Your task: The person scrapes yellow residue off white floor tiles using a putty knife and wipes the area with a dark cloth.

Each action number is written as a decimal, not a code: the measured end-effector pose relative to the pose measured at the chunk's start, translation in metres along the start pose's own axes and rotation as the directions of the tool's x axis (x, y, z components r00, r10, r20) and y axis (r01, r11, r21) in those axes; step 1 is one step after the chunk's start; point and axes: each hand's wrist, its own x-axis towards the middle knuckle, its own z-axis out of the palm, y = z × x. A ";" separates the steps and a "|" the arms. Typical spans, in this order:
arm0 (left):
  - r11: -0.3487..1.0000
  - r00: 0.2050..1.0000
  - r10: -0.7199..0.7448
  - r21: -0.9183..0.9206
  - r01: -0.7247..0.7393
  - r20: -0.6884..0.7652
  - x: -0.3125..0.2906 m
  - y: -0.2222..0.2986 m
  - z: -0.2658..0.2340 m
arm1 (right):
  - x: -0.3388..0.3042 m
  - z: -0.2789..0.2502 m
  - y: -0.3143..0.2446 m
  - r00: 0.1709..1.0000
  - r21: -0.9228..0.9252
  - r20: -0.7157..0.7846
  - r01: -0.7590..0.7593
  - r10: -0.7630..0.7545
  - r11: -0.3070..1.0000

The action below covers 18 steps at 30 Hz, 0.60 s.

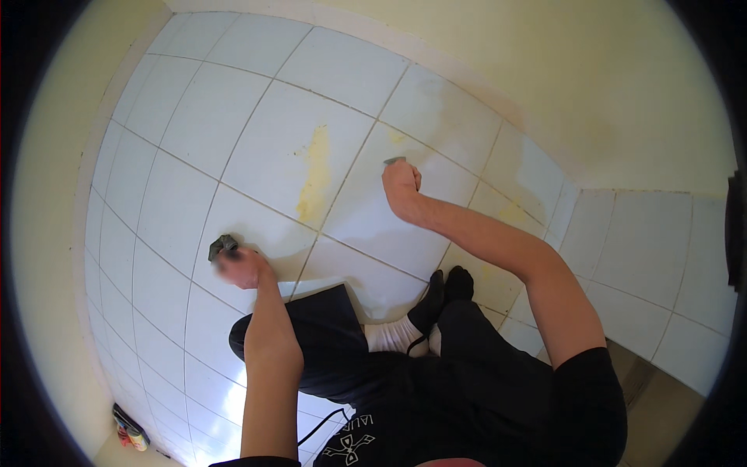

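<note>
My right hand [401, 179] is a closed fist low over the white tiles, right of the middle. From its far side pokes a thin, flat grey blade [394, 160], like a scraper's edge; the rest is hidden in the fist. At the left, my left hand [243, 269] is partly blurred and closed on a crumpled dark grey-green cloth [223, 247], just above or on the floor. Between the hands, a long yellow smear [315, 175] marks the tiled floor [264, 171]. A smaller yellow patch [397, 135] lies just beyond the right fist.
Pale yellow walls [545, 62] bound the floor. White tiles [638, 241] also cover a raised face at the right. My legs are folded beneath me, with dark socked feet [459, 284] near the right forearm. A dark item with red and yellow parts [131, 428] lies at the lower-left wall.
</note>
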 end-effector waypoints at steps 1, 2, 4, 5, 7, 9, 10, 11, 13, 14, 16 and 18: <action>1.000 1.000 0.008 -0.004 -0.008 0.010 -0.005 0.005 0.001 | 0.005 0.018 -0.006 0.976 -0.057 -0.138 -0.177 0.168 0.983; 1.000 1.000 0.014 -0.007 -0.014 0.017 -0.009 0.008 0.001 | 0.010 0.031 -0.009 0.906 -0.089 -0.284 -0.350 0.313 0.933; 1.000 1.000 0.013 -0.012 -0.013 0.028 -0.013 0.013 0.000 | 0.023 0.034 -0.003 0.865 -0.092 -0.311 -0.441 0.395 0.893; 1.000 0.999 0.017 -0.015 -0.017 0.038 -0.016 0.016 0.000 | 0.029 0.035 0.002 0.816 -0.086 -0.335 -0.525 0.472 0.847; 1.000 1.000 0.016 0.008 -0.016 0.011 -0.005 0.002 0.001 | 0.016 0.010 -0.001 0.940 -0.071 -0.187 -0.301 0.284 0.951; 1.000 1.000 0.013 0.012 -0.013 0.002 -0.001 0.001 0.002 | 0.008 0.004 -0.002 0.996 -0.033 -0.039 -0.085 0.083 0.996; 1.000 1.000 0.004 0.003 -0.004 0.019 -0.005 0.005 0.001 | 0.007 0.018 -0.004 0.961 -0.042 -0.166 -0.229 0.219 0.972; 1.000 0.999 -0.003 -0.006 0.004 0.036 -0.008 0.009 0.000 | 0.010 0.028 -0.004 0.893 -0.033 -0.290 -0.368 0.344 0.929; 1.000 0.999 -0.001 -0.006 0.001 0.040 -0.010 0.012 -0.001 | 0.013 0.025 0.003 0.883 -0.085 -0.301 -0.401 0.360 0.912; 1.000 0.999 0.006 -0.004 -0.005 0.042 -0.012 0.013 -0.002 | 0.015 0.024 0.007 0.873 -0.132 -0.311 -0.430 0.374 0.893; 1.000 1.000 0.009 -0.002 -0.009 0.014 -0.005 0.003 -0.002 | -0.001 0.002 0.008 0.968 -0.108 -0.170 -0.204 0.184 0.973; 1.000 1.000 0.010 -0.013 -0.010 0.001 -0.003 0.003 0.000 | -0.005 0.002 0.009 0.999 -0.060 -0.030 0.013 -0.014 0.998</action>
